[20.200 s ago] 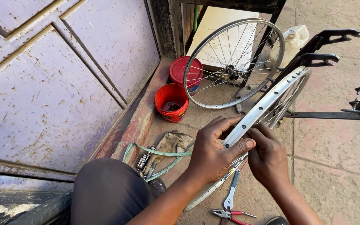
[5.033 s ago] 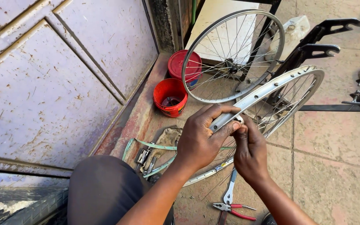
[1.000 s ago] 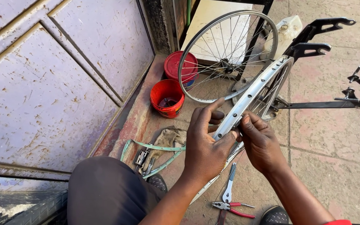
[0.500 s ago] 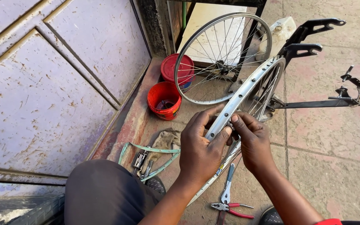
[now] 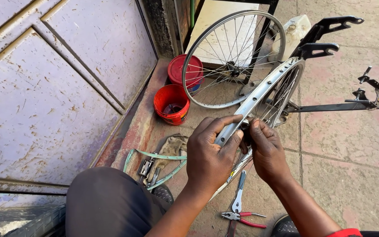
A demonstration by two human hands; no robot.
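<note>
Both hands grip the silver wheel rim [image 5: 259, 94] at centre frame, left hand [image 5: 209, 153] wrapped over its edge, right hand [image 5: 266, 151] pinching beside it, red-handled pliers [image 5: 242, 216] on the floor at 6 o'clock.

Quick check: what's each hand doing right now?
Left hand: closed around the silver bicycle wheel rim.
Right hand: fingertips pinched at the same rim's inner side; what they pinch is hidden.
</note>
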